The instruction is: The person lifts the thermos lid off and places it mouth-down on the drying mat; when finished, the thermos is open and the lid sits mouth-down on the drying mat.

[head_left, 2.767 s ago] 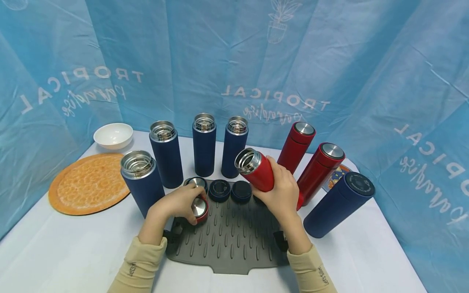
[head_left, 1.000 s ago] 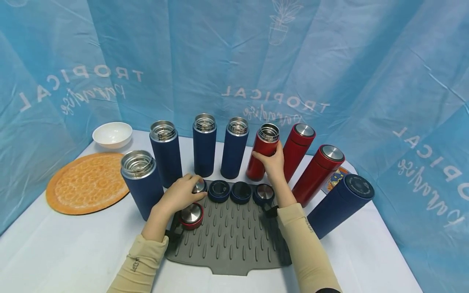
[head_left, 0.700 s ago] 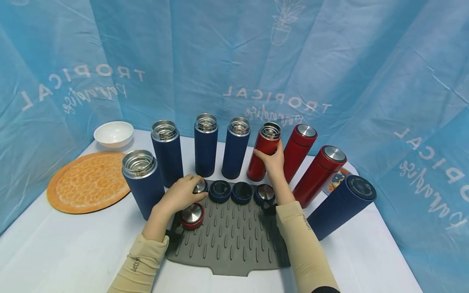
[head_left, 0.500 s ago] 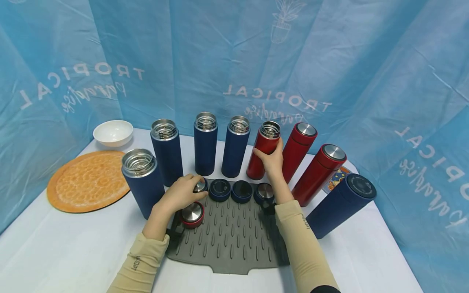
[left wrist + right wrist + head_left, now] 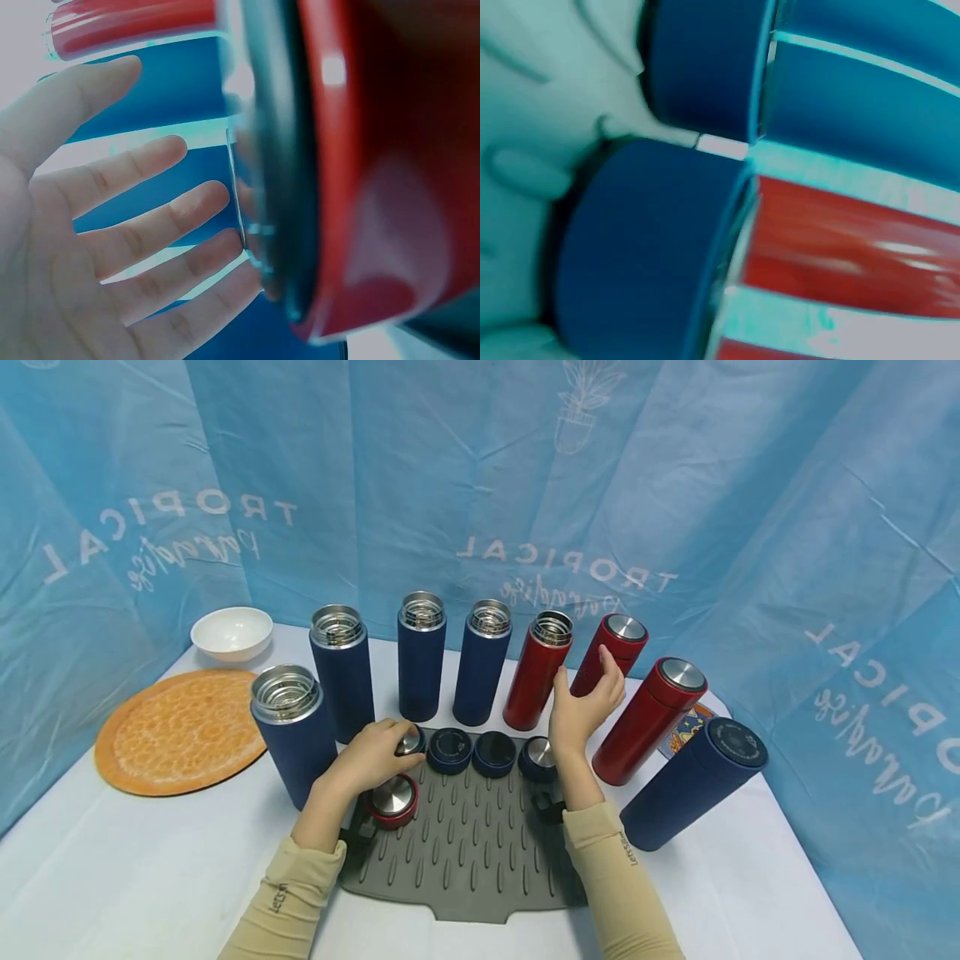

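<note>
My left hand [image 5: 367, 760] hovers over the mat's back left corner, fingers loosely spread, beside a silver-topped lid [image 5: 411, 741]. Just below it a red lid with a silver top [image 5: 393, 800] lies on the grey ridged mat [image 5: 472, 852]; in the left wrist view that red lid [image 5: 375, 225] looms close past my extended fingers [image 5: 157, 232]. My right hand [image 5: 585, 710] is raised with thumb and fingers apart, holding nothing. It stands between an uncapped red flask [image 5: 534, 677], upright behind the mat, and a capped red flask [image 5: 613, 643], which it partly covers.
Several uncapped navy flasks [image 5: 418, 668] stand in an arc at left and back. Navy-sided lids [image 5: 494, 753] line the mat's back edge. At right are another capped red flask [image 5: 645, 727] and a capped navy flask [image 5: 690, 785]. A pizza-print placemat [image 5: 180, 735] and white bowl [image 5: 232, 635] lie left.
My right hand has stood the uncapped red flask upright behind the mat, let go and shifted right. My left hand has released the red lid, now on the mat's left side.
</note>
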Demonstrator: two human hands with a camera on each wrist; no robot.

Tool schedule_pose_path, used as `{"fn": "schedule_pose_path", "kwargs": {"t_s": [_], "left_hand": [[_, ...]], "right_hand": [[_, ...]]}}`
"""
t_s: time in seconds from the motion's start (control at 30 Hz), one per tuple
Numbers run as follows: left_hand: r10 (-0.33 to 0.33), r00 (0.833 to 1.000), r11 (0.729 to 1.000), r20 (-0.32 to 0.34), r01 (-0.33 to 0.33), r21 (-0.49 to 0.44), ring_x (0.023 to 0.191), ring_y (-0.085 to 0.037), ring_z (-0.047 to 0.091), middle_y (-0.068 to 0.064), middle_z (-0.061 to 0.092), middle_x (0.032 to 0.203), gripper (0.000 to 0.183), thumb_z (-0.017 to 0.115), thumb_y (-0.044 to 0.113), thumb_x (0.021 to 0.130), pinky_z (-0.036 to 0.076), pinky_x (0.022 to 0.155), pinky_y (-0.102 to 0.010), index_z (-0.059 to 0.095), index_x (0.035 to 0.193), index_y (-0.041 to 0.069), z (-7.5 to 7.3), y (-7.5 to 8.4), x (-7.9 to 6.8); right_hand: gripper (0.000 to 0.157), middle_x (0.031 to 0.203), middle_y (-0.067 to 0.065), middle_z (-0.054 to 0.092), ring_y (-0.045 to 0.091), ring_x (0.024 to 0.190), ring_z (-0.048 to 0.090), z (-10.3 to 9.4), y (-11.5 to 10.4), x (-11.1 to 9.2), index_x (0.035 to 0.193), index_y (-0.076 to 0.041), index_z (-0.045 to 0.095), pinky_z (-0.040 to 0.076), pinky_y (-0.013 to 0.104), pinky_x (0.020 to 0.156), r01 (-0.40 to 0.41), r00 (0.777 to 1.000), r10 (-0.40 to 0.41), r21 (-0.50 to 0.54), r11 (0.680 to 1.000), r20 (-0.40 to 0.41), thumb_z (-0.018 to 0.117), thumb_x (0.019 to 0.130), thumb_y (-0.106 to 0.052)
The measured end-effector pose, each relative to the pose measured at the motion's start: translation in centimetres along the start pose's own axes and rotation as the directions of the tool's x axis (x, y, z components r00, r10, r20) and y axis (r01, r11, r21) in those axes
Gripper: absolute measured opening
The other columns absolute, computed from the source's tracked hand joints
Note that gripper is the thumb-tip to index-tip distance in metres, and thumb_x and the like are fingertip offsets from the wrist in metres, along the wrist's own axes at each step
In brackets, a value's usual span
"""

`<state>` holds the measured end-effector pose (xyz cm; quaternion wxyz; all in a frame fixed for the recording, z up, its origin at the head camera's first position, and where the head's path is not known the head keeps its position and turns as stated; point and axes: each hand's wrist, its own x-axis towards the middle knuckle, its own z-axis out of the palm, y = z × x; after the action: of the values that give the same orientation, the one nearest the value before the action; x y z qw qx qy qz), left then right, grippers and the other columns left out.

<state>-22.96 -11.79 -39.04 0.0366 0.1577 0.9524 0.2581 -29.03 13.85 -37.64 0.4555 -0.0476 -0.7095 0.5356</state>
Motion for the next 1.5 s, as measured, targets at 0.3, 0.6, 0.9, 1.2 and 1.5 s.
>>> {"fn": "schedule_pose_path", "kwargs": {"t_s": [0.3, 0.6, 0.9, 1.2, 1.5], "left_hand": [[-0.005, 1.000, 1.000, 0.004, 0.004, 0.017, 0.100, -0.032, 0.056, -0.017, 0.058, 0.111, 0.039, 0.064, 0.030, 0.086, 0.046, 0.082, -0.044, 0.059, 0.114, 0.003, -0.1, 0.0, 0.0], [-0.002, 1.000, 1.000, 0.009, 0.002, 0.007, 0.100, -0.031, 0.057, -0.016, 0.058, 0.110, 0.038, 0.065, 0.029, 0.086, 0.047, 0.081, -0.043, 0.059, 0.114, 0.003, 0.0, 0.1, 0.0], [-0.003, 1.000, 1.000, 0.010, 0.003, 0.016, 0.104, -0.034, 0.055, -0.017, 0.058, 0.112, 0.039, 0.065, 0.030, 0.086, 0.046, 0.085, -0.045, 0.060, 0.113, 0.004, 0.2, 0.0, 0.0], [-0.005, 1.000, 1.000, 0.015, 0.005, 0.009, 0.106, -0.035, 0.054, -0.017, 0.058, 0.112, 0.038, 0.065, 0.030, 0.086, 0.045, 0.085, -0.046, 0.060, 0.113, 0.004, 0.3, 0.0, 0.0], [-0.009, 1.000, 1.000, 0.012, 0.009, 0.008, 0.106, -0.035, 0.053, -0.017, 0.058, 0.112, 0.038, 0.065, 0.030, 0.086, 0.045, 0.085, -0.047, 0.060, 0.114, 0.004, 0.1, 0.1, -0.1]], "right_hand": [[0.086, 0.152, 0.007, 0.010, 0.021, 0.139, 0.007, -0.2, 1.8, 0.8, 0.147, -0.020, 0.017, 0.013, 0.050, 0.110, -0.069, 0.997, 0.066, -0.127, 0.989, -0.026, 0.070, 0.080, -0.023], [0.103, 0.154, 0.002, 0.008, 0.020, 0.140, 0.009, -0.2, 4.4, 1.9, 0.148, -0.029, -0.002, 0.013, 0.050, 0.110, -0.299, 0.954, 0.301, -0.084, 0.951, 0.012, 0.073, 0.078, -0.030], [0.095, 0.147, 0.002, 0.025, 0.021, 0.131, 0.030, -0.2, 5.0, 2.4, 0.147, -0.022, 0.011, 0.029, 0.045, 0.104, -0.367, 0.930, 0.367, -0.049, 0.929, -0.005, 0.075, 0.076, -0.025], [0.086, 0.139, 0.007, 0.036, 0.020, 0.124, 0.038, -0.3, 4.5, 2.4, 0.143, -0.016, 0.019, 0.037, 0.039, 0.099, -0.379, 0.925, 0.379, 0.008, 0.925, -0.033, 0.074, 0.077, -0.019], [0.087, 0.134, 0.004, 0.039, 0.015, 0.120, 0.041, -0.7, 2.1, 2.0, 0.144, -0.020, 0.016, 0.041, 0.037, 0.094, -0.334, 0.942, 0.337, 0.148, 0.931, 0.004, 0.073, 0.078, -0.023]]}}
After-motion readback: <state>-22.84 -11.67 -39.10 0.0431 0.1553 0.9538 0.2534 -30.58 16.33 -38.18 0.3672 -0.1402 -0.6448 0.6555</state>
